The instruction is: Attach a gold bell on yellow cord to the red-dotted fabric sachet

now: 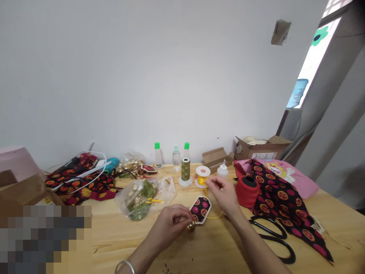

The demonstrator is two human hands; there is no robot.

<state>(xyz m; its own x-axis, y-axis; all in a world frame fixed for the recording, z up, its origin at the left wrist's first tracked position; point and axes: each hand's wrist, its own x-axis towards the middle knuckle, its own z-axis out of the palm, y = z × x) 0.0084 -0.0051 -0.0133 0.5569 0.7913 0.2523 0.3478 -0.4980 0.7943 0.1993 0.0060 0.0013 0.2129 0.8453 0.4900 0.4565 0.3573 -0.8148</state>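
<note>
Presently we record the left hand point(170, 224) closed, its fingertips pinching a round gold bell point(191, 227) just beside a black patterned fabric tag point(200, 210) on the wooden table point(148, 251); we judge a firm fingertip hold best here, as a loose bell could roll away. The right hand point(224, 194) is half closed just beside the spool of yellow cord point(202, 179), and we cannot tell whether its fingertips grip the thin cord point(214, 217) running past the tag; keeping that cord taut seems advisable.
</note>
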